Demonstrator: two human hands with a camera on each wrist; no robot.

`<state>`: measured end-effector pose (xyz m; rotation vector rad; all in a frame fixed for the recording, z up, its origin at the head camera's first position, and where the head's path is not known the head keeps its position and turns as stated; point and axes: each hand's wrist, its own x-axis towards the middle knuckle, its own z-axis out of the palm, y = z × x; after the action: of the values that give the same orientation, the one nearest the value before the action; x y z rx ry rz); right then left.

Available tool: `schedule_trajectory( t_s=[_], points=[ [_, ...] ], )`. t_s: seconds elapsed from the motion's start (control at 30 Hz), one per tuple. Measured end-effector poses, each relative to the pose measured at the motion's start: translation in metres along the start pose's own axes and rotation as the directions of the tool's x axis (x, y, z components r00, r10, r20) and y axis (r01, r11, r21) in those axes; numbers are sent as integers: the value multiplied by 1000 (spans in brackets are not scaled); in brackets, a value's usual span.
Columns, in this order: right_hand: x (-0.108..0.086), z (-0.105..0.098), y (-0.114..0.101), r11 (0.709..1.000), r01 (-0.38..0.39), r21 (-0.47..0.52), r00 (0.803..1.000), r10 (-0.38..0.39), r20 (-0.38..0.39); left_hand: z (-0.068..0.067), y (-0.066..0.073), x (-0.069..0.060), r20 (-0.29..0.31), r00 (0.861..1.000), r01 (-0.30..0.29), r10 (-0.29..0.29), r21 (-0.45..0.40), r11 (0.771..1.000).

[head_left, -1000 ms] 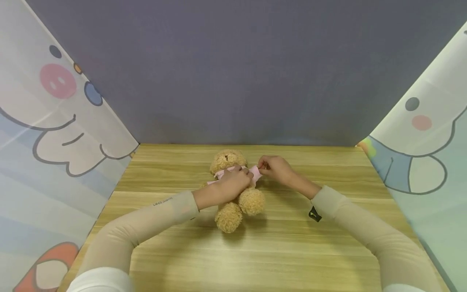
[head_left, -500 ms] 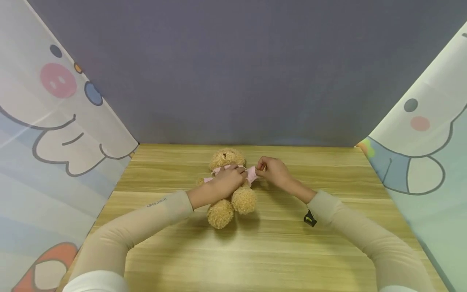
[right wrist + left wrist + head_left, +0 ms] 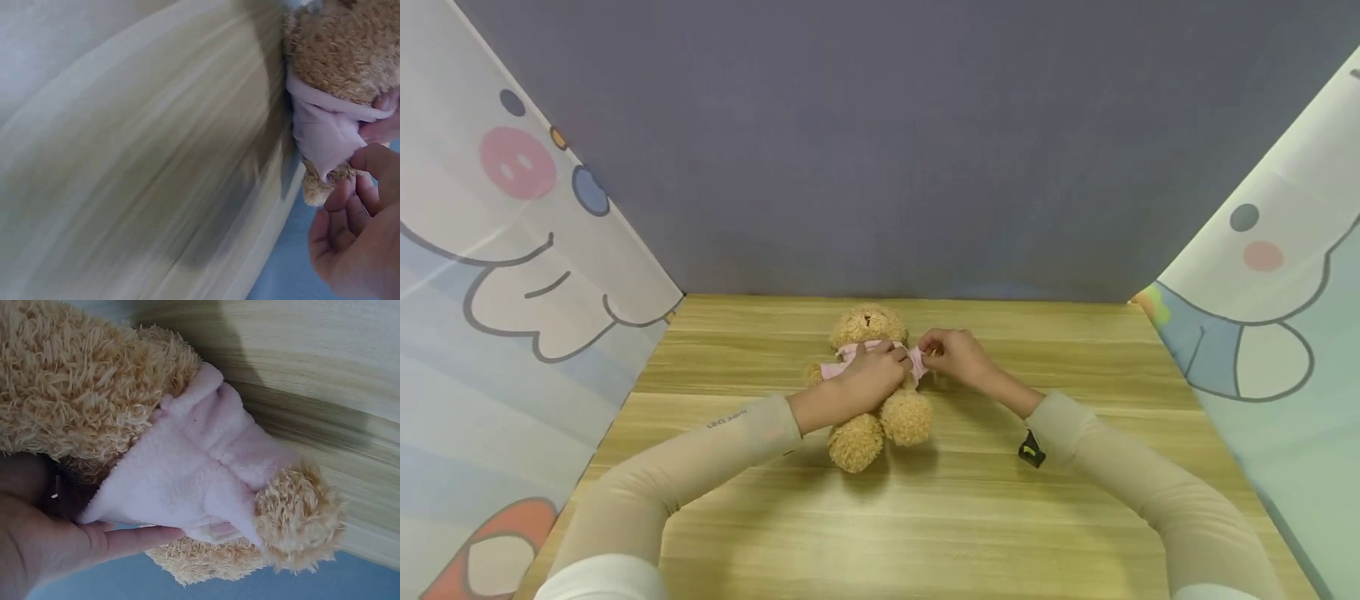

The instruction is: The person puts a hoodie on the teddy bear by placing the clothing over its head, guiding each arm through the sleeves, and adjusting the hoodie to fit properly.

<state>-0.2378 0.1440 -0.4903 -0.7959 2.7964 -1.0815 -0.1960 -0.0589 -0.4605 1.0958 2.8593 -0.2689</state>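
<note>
A tan, curly-furred teddy bear (image 3: 868, 325) lies on its back, head toward the far edge. It wears a pink top (image 3: 917, 364), whose fleecy cloth (image 3: 165, 469) fills much of the left wrist view. My left hand (image 3: 874, 379) lies across the bear's chest and grips its body, thumb along the cloth. At the bear's arm on the right side, my right hand (image 3: 958, 357) pinches the sleeve's end. In the right wrist view that sleeve (image 3: 325, 134) meets my thumb and forefinger; the other fingers curl below. Part of the chest is hidden under my left hand.
The bear lies on a wood-grain table (image 3: 880, 533). A grey-blue panel (image 3: 880, 150) rises along its far edge. Cartoon-printed sheets (image 3: 512, 283) stand at both sides. A small black piece (image 3: 1032, 450) hangs by my right cuff.
The bear and both hands shifted slightly left, then the bear came back a little to the right. My right hand moved closer in along the sleeve, keeping its pinch.
</note>
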Motion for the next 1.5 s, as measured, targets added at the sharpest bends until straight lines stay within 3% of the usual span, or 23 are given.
schedule_trajectory(
  t_s=[0.1,0.17,0.3,0.4,0.53,0.63,0.7,0.87,0.93,1.1,1.37,1.43,1.5],
  points=[
    [2,2,5,999,-18,-46,999,17,-39,0,-2,-3,-35,999,-28,28,7,1000],
    [4,2,10,997,-50,-52,997,47,-53,1,-4,-8,-101,992,-72,73,12,997],
    [10,-2,17,994,-104,-41,994,102,-41,3,-6,-22,-242,950,-176,197,105,979],
    [12,-3,19,993,-91,-70,995,88,-36,6,-7,-30,-297,920,-216,255,156,964],
    [10,-5,18,992,-35,-118,998,28,-56,7,-9,-34,-357,902,-241,242,48,969],
    [5,-8,16,988,-7,-154,997,-4,-72,8,-11,-35,-382,906,-231,184,-79,970],
    [2,-9,14,986,-1,-165,998,-10,-68,10,-12,-37,-386,914,-192,127,-135,972],
    [-2,-12,12,982,21,-190,998,-31,-53,15,-12,-43,-391,920,-61,-34,-227,972],
    [-3,-12,14,980,24,-196,998,-35,-52,16,-11,-45,-384,921,-36,-61,-240,970],
    [-4,-11,17,980,15,-199,999,-24,-42,16,-6,-51,-363,931,-41,-39,-210,977],
    [9,0,20,965,-36,-261,999,34,-15,12,19,-61,-386,916,-174,105,-147,974],
    [11,3,21,964,-27,-265,1000,27,-3,15,22,-60,-383,919,-159,97,-134,978],
    [11,4,21,965,2,-262,1000,-1,3,19,22,-60,-382,923,-113,52,-137,984]
  ],
)
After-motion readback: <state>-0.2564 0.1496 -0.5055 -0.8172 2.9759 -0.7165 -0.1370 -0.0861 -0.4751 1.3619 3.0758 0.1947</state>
